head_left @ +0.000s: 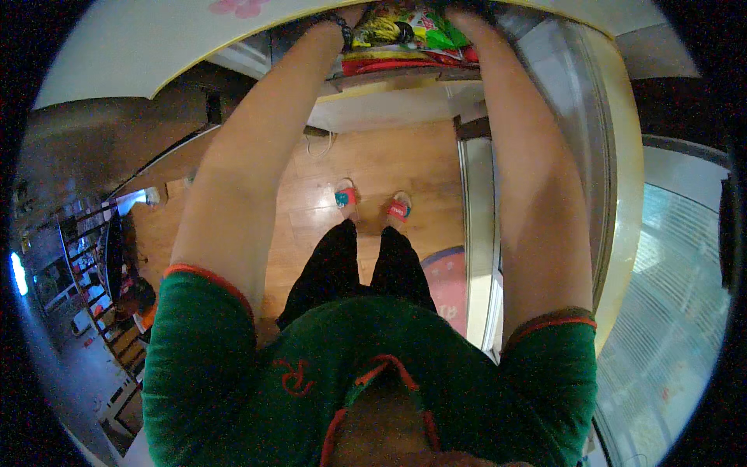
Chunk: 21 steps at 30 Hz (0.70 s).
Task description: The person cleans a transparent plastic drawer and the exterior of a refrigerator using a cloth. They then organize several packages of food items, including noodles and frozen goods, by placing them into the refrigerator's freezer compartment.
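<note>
Both my arms stretch forward to the top edge, into an open compartment holding colourful plastic packets. My left hand (352, 15), with a dark band at the wrist, is beside a yellow and green packet (389, 29). On the other side of that packet, my right hand (461, 17) is next to its bright green end (445, 36). The fingers of both hands are cut off or in shadow, so whether they grip the packet does not show. Below it lie red and yellow packets (389, 64) along the compartment's front edge.
An open door with a pale yellow edge (622, 194) stands along my right side. Overhead at left is a white panel (156, 47) with a pink flower. Wooden floor (311, 241) lies under my slippers, with a pink mat (447, 284) near the right. A dark rack (97, 288) stands far left.
</note>
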Motion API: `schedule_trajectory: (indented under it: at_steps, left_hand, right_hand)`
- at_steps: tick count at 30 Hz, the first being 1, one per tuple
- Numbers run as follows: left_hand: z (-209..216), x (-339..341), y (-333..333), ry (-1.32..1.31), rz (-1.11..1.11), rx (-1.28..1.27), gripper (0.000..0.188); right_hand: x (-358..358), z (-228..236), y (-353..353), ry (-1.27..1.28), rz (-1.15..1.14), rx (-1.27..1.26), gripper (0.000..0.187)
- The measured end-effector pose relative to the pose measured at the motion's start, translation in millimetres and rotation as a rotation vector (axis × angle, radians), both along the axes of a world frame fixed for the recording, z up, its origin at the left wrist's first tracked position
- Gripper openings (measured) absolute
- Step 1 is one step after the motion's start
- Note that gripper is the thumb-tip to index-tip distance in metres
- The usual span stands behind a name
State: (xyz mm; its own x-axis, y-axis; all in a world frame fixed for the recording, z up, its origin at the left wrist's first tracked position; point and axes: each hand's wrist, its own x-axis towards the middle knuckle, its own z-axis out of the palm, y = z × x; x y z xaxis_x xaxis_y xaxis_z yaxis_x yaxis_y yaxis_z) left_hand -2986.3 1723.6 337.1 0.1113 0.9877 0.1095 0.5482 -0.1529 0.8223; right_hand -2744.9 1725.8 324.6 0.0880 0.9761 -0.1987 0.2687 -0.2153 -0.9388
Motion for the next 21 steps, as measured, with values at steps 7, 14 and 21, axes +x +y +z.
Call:
schedule_trajectory:
  at_steps: [7,14,21]
  left_hand:
    - [-16,5,0,-0.221,-0.041,-0.257,0.059]
    - [-52,4,7,-0.178,-0.212,-0.058,0.086]
    - [-4,57,21,0.312,-0.091,0.046,0.064]
  right_hand:
    - [-27,53,-52,-0.554,0.118,-0.192,0.075]
    - [-63,38,-144,-1.057,-0.053,0.484,0.040]
    - [-64,32,-170,-0.989,0.022,0.718,0.032]
